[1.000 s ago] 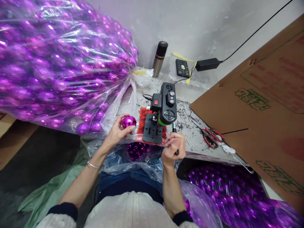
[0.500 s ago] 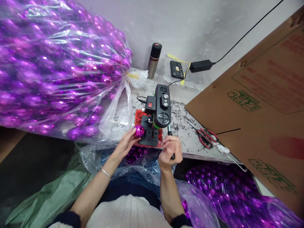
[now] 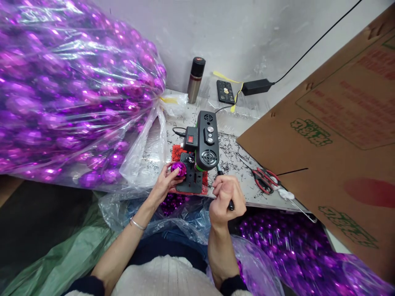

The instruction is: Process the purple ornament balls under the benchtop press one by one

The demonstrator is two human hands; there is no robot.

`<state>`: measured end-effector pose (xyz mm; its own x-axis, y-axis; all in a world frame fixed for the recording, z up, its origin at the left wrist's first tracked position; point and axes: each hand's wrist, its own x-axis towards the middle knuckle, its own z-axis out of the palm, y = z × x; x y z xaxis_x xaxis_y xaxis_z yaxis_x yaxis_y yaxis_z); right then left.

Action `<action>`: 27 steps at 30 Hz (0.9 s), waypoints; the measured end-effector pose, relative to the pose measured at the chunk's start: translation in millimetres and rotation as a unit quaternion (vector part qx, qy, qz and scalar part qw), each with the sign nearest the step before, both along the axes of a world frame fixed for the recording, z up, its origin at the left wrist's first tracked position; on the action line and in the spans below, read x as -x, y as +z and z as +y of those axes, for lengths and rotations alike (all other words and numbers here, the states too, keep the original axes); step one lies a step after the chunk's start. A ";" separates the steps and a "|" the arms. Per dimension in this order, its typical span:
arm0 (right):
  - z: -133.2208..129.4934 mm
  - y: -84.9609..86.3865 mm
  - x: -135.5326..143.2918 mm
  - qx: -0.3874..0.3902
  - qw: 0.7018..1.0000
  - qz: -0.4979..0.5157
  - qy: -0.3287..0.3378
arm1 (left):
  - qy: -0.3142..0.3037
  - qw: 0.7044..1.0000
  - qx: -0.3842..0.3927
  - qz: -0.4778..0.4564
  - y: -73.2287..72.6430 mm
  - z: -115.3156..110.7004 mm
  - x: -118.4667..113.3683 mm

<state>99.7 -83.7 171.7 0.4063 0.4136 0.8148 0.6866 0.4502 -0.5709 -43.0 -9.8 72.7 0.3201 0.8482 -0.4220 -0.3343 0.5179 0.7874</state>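
My left hand [image 3: 165,183] grips a shiny purple ball [image 3: 178,169] between thumb and fingers, at the left edge of a black slotted base plate [image 3: 190,184]. A black and green machine [image 3: 208,139] with round vents stands over that plate. My right hand [image 3: 227,197] is wrapped round the machine's black lever handle [image 3: 231,205], whose end shows below the fingers. A red mat [image 3: 205,183] littered with black bits lies under the plate.
At the left bulges a clear bag of purple balls [image 3: 61,90]. A flask [image 3: 196,80], a phone [image 3: 225,91] and a power adapter [image 3: 256,86] are at the back. Scissors [image 3: 264,181] lie beside a large carton [image 3: 345,135]. More purple balls [image 3: 286,238] are at lower right.
My right hand has shifted slightly right with the lever handle. The left thumb now lies across the front of the ball. The whole view has moved a little.
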 end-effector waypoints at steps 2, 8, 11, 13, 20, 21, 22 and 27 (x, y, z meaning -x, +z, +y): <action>-1.4 -1.5 -0.7 0.008 1.000 -0.009 -0.001 | 0.004 1.000 -0.017 0.013 0.4 0.7 -2.3; -3.7 -5.8 -2.0 0.015 1.000 -0.019 -0.001 | 0.025 0.971 -0.185 0.151 -12.5 -3.2 -16.1; -4.5 -7.0 -2.6 0.013 1.000 -0.023 0.003 | 0.016 0.931 -0.267 0.250 -24.1 -5.3 -19.3; -5.2 -7.8 -3.0 0.018 0.999 -0.026 0.003 | -0.003 0.899 -0.313 0.305 -30.4 -5.1 -19.4; -7.4 -10.8 -3.2 0.020 1.000 -0.018 0.007 | -0.040 0.826 -0.442 0.348 -41.9 -0.9 -27.4; -7.7 -11.0 -3.3 0.021 1.000 -0.018 0.007 | -0.041 0.822 -0.448 0.349 -43.6 -1.1 -30.1; -8.1 -11.2 -3.5 0.023 1.000 -0.019 0.007 | -0.041 0.820 -0.450 0.351 -45.5 -1.3 -32.8; -10.4 -16.2 -4.1 0.026 0.999 -0.020 0.007 | -0.039 0.820 -0.454 0.346 -54.5 -2.0 -39.6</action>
<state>103.8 -94.1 155.5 0.3669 0.4620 0.8074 0.7030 0.4307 -0.5659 -3.4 -11.8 18.2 0.3392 0.9015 0.2686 0.3616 -0.3886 0.8475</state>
